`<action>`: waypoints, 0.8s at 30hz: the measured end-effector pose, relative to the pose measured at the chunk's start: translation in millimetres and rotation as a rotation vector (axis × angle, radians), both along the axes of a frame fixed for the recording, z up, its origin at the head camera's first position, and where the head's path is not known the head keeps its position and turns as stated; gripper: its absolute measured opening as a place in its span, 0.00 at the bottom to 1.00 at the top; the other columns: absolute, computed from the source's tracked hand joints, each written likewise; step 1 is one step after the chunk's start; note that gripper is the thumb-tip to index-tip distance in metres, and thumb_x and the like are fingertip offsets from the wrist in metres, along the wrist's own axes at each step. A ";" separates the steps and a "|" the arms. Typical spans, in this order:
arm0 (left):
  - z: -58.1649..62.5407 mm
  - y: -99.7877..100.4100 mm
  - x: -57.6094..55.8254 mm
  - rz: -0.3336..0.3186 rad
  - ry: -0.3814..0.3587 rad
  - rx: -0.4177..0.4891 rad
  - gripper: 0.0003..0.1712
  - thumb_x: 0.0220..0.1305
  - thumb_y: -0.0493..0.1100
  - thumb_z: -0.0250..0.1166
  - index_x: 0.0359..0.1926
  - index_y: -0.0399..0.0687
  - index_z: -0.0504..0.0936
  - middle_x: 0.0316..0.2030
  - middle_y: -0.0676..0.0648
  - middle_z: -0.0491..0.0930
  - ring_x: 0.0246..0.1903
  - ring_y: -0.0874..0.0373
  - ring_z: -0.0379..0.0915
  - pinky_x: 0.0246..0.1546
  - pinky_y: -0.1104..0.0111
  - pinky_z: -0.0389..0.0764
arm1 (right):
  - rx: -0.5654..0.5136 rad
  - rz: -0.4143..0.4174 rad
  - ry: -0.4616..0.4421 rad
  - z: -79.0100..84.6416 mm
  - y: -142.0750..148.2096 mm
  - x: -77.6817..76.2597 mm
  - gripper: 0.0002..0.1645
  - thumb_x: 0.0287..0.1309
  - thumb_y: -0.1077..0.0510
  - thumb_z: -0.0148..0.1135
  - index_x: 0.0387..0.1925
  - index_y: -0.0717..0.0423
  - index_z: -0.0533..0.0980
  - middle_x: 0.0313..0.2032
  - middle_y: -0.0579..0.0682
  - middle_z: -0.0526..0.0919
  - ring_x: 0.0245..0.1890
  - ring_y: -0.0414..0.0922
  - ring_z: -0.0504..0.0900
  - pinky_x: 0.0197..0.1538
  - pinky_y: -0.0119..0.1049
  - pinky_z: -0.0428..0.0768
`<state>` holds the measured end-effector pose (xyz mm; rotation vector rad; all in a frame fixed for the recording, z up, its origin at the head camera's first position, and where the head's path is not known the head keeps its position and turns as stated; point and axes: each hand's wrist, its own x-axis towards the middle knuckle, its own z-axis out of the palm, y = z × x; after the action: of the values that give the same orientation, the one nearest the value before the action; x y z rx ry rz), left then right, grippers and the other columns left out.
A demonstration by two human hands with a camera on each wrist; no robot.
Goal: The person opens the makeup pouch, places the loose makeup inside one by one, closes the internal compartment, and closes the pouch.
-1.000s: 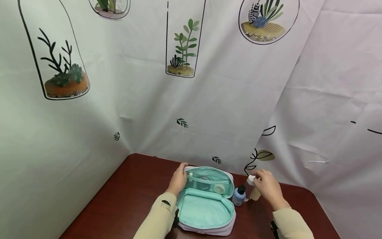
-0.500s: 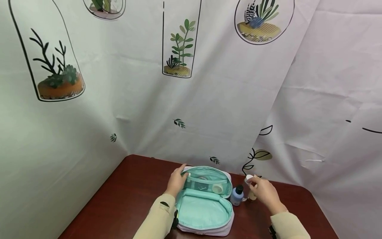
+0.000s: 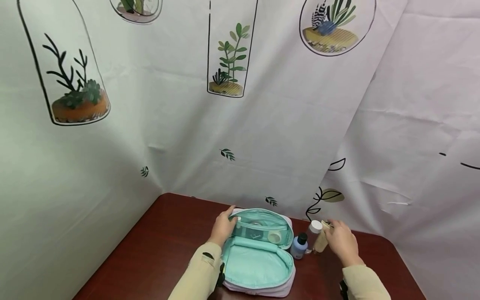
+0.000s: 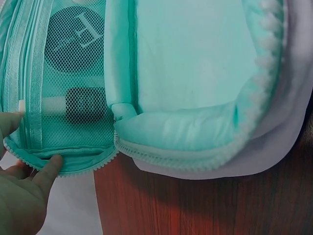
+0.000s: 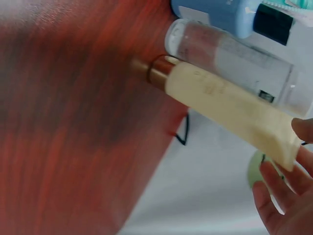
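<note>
A mint-lined toiletry bag (image 3: 258,266) lies unzipped on the table with its lid raised. My left hand (image 3: 222,229) grips the left edge of the lid, thumb on the inner side. Behind the lid's mesh pocket (image 4: 80,134) sit a dark-capped bottle (image 4: 85,105) and a round black item (image 4: 73,39). Right of the bag, my right hand (image 3: 342,241) is at the upper end of a cream squeeze tube (image 5: 220,98) standing on its brown cap. Its thumb lies over the tube's end, fingers on the other side. Beside the tube is a clear bottle (image 5: 244,63) with a white cap.
A small blue bottle (image 3: 298,246) with a black cap stands between the bag and the clear bottle. The reddish-brown table (image 3: 161,246) meets a hanging plant-print cloth (image 3: 180,125) along its back and left edges.
My right hand has left the white cap of the clear bottle and moved slightly right to the cream tube. My left hand keeps its hold on the lid.
</note>
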<state>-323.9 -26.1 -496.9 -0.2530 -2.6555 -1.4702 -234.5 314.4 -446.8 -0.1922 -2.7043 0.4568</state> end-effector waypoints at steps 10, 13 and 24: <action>3.6 3.6 -1.4 -0.047 -0.092 -0.048 0.29 0.69 0.42 0.53 0.69 0.46 0.60 0.62 0.36 0.64 0.55 0.41 0.67 0.41 0.54 0.72 | -0.058 -0.058 -0.073 -5.6 10.5 9.2 0.16 0.62 0.61 0.52 0.48 0.65 0.75 0.46 0.68 0.77 0.42 0.66 0.75 0.38 0.59 0.72; 4.5 4.3 -1.7 -0.051 -0.085 -0.060 0.29 0.69 0.43 0.53 0.69 0.46 0.59 0.62 0.37 0.65 0.56 0.41 0.66 0.45 0.52 0.72 | -0.055 -0.075 -0.045 2.2 13.1 11.4 0.17 0.63 0.61 0.51 0.49 0.68 0.75 0.47 0.69 0.76 0.43 0.66 0.74 0.40 0.59 0.71; 6.0 3.3 -2.6 -0.107 -0.090 0.080 0.29 0.66 0.44 0.58 0.65 0.46 0.61 0.61 0.34 0.60 0.57 0.38 0.63 0.48 0.47 0.69 | -0.110 -0.150 0.353 58.0 6.4 6.0 0.17 0.61 0.60 0.46 0.40 0.67 0.77 0.41 0.63 0.79 0.42 0.60 0.72 0.42 0.55 0.68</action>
<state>-326.6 -22.9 -490.9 -0.3347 -2.6829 -1.6527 -228.5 320.8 -388.8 -0.3113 -2.3039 0.5391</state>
